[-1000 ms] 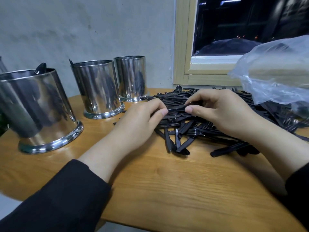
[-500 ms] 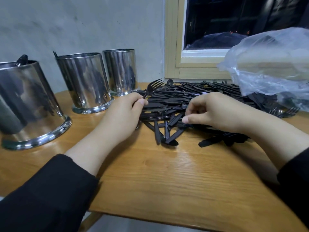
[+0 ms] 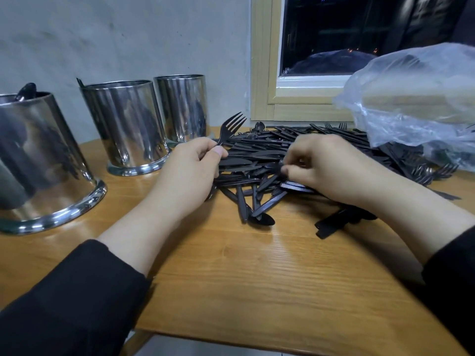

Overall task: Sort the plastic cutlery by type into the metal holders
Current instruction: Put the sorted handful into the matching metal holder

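A heap of black plastic cutlery lies on the wooden tabletop, spread from the middle of the scene toward the far right, with knives, forks and spoons tangled together. The left hand pinches the handle of a black fork between thumb and curled fingers at the left edge of the heap; the fork is raised above the heap and tilted, its tines pointing up and to the far right. The right hand rests on the middle of the heap with its fingers curled down into the pieces, thumb and fingertips closed on cutlery there, though which piece it grasps cannot be told. Both forearms come out of black sleeves. Three metal holders stand in a row on the left of the tabletop: the nearest holder at the left edge, with a dark piece showing above its rim; the middle holder just beyond it, with a dark tip at its far left rim; and the farthest holder close against the middle one, near the grey wall. A crumpled clear plastic bag lies over the far right part of the heap, below a wood-framed window with darkness outside.
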Action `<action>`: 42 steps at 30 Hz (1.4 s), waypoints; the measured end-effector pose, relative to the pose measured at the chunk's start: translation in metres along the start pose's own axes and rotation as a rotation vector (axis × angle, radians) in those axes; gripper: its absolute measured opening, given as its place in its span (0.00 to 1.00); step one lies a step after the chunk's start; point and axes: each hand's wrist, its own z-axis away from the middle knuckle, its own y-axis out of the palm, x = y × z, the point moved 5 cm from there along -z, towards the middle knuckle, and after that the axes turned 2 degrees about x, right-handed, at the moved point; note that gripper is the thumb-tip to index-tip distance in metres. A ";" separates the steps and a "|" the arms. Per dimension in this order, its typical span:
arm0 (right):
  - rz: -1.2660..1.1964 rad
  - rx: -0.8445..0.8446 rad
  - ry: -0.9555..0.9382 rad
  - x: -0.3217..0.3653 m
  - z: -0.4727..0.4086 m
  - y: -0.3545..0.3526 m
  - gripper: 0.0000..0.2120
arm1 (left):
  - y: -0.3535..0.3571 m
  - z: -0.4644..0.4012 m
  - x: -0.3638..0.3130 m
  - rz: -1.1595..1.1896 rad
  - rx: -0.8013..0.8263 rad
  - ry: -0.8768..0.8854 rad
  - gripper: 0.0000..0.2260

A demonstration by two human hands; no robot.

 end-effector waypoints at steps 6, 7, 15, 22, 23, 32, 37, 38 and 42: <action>-0.662 -0.427 0.099 -0.006 0.003 -0.033 0.09 | 0.013 0.004 -0.006 0.132 0.019 -0.023 0.13; -0.729 -0.421 0.108 -0.006 0.003 -0.033 0.09 | 0.018 0.005 -0.010 0.169 0.036 -0.021 0.14; -1.034 -0.407 0.130 -0.014 0.018 -0.044 0.05 | 0.075 0.024 -0.064 0.419 0.258 0.049 0.13; -0.503 -0.600 0.162 -0.060 0.069 -0.112 0.09 | 0.104 0.029 -0.076 0.415 0.254 0.027 0.14; -0.430 -0.613 0.194 -0.070 0.076 -0.122 0.10 | 0.106 0.030 -0.076 0.422 0.270 0.009 0.15; 0.083 -0.018 0.494 -0.136 0.118 -0.105 0.09 | 0.121 0.036 -0.086 0.317 0.312 0.002 0.13; 0.094 0.106 0.488 -0.127 0.119 -0.086 0.10 | 0.122 0.043 -0.080 0.304 0.260 -0.008 0.17; 0.103 0.125 0.486 -0.124 0.121 -0.082 0.09 | 0.121 0.044 -0.077 0.306 0.251 -0.024 0.18; 0.180 0.124 0.484 -0.117 0.127 -0.068 0.10 | 0.116 0.045 -0.069 0.261 0.204 -0.027 0.19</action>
